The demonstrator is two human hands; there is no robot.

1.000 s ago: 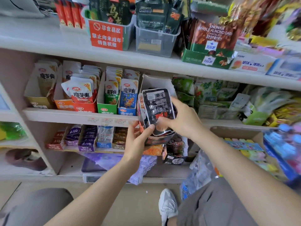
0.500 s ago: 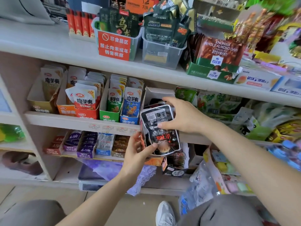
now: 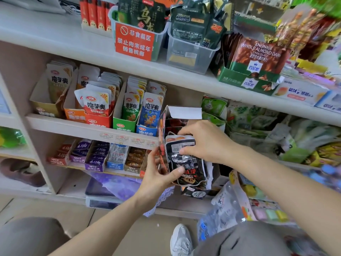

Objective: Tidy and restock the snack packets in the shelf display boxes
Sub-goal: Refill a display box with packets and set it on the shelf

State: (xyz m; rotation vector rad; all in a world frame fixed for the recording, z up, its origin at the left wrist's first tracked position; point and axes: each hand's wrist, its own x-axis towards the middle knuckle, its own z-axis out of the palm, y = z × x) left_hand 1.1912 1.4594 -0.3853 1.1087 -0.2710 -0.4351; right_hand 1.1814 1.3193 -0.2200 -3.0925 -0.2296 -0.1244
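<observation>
**Both hands on the black-packet box, in front of the middle shelf**

On my feed the open-topped cardboard display box (image 3: 184, 112) sits in front of the middle shelf (image 3: 73, 127), just right of the blue konjac box (image 3: 146, 130). Its white back flap stands up and its printed side faces left. I cannot tell whether its base rests on the shelf edge or hangs free.

The left hand (image 3: 156, 178) grips the box from below and from the left. Its fingers are curled around the printed side, and its thumb lies across the front black snack packet (image 3: 184, 163). That packet stands in the box with its barcode label towards me, and more dark packets are stacked behind it.

The right hand (image 3: 206, 145) comes in from the right and pinches the top of the same packet, its fingertips on the label.

Along the middle shelf to the left stand the green konjac box (image 3: 121, 126) and the red konjac box (image 3: 97, 121), both filled with upright packets. On the top shelf (image 3: 55, 39) I see a red sign (image 3: 134, 42) fixed to a clear bin, and a green almond chocolate box (image 3: 245, 78) further right. A white sneaker (image 3: 181, 241) shows on the floor below.
</observation>
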